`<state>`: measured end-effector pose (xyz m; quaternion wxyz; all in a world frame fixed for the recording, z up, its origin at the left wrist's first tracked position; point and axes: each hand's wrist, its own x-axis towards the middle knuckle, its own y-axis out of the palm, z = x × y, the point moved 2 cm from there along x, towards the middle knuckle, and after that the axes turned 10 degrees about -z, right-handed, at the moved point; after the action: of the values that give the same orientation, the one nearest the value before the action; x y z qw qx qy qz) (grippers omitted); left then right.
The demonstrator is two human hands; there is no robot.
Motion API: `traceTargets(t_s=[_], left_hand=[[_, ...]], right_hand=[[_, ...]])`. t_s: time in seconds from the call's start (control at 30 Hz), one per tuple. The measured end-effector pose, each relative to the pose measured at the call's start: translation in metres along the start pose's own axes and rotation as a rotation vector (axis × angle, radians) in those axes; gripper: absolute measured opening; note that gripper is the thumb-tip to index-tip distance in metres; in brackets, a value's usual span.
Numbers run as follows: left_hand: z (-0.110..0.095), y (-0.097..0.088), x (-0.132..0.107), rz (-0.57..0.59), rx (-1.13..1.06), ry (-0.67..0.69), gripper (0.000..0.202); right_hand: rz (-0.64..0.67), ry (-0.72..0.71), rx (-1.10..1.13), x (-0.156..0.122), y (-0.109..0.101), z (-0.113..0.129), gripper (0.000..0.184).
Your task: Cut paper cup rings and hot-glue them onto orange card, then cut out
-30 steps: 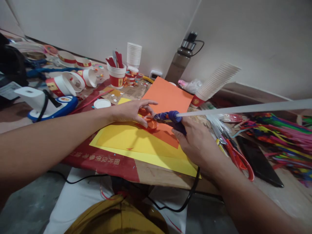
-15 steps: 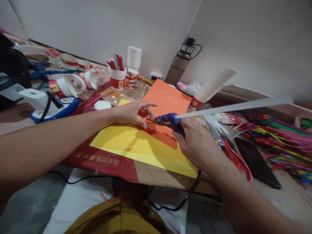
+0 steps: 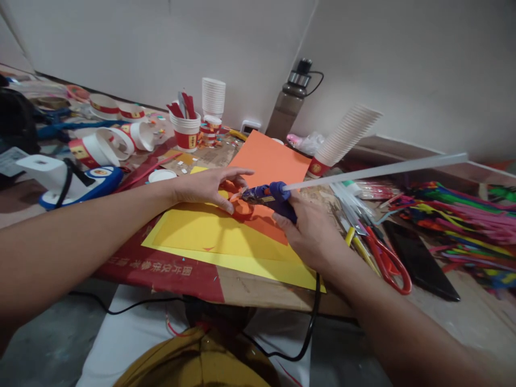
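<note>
Yellow sheets (image 3: 193,230) were laid by the bench (image 3: 479,318)'s near edge.
A glue gun (image 3: 278,196) was gripped in the right hand (image 3: 316,226); just beside its nozzle (image 3: 247,195), an orange paper piece (image 3: 242,209) was loosely held in the left hand (image 3: 207,185). Beyond, an orange sheet (image 3: 270,160) was spread.

Grey bottle (image 3: 287,107) near wall (image 3: 161,48), tall cup stack (image 3: 350,135), red-handled scissors (image 3: 377,248) beside flat black object (image 3: 422,264)

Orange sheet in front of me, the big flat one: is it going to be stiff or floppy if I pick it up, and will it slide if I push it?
The orange sheet is probably light and somewhat floppy, since it looks thin like paper. It would likely slide, as it lies flat, partly over yellow paper.
</note>
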<state>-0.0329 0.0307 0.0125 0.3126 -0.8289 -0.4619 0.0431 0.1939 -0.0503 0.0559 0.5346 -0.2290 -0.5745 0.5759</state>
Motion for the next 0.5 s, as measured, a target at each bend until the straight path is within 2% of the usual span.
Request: traceTargets(t_s=[0.2, 0.37, 0.5], left_hand=[[0.006, 0.000, -0.001, -0.002, -0.049, -0.026, 0.091], [0.007, -0.001, -0.002, -0.021, -0.028, -0.049, 0.091], [0.005, 0.000, -0.002, -0.002, -0.038, -0.055, 0.090]], right_hand=[[0.008, 0.091, 0.050, 0.000, 0.004, 0.000, 0.039], [-0.008, 0.067, 0.170, -0.001, 0.012, -0.004, 0.044], [-0.026, 0.060, 0.169, -0.003, 0.018, -0.005, 0.043]])
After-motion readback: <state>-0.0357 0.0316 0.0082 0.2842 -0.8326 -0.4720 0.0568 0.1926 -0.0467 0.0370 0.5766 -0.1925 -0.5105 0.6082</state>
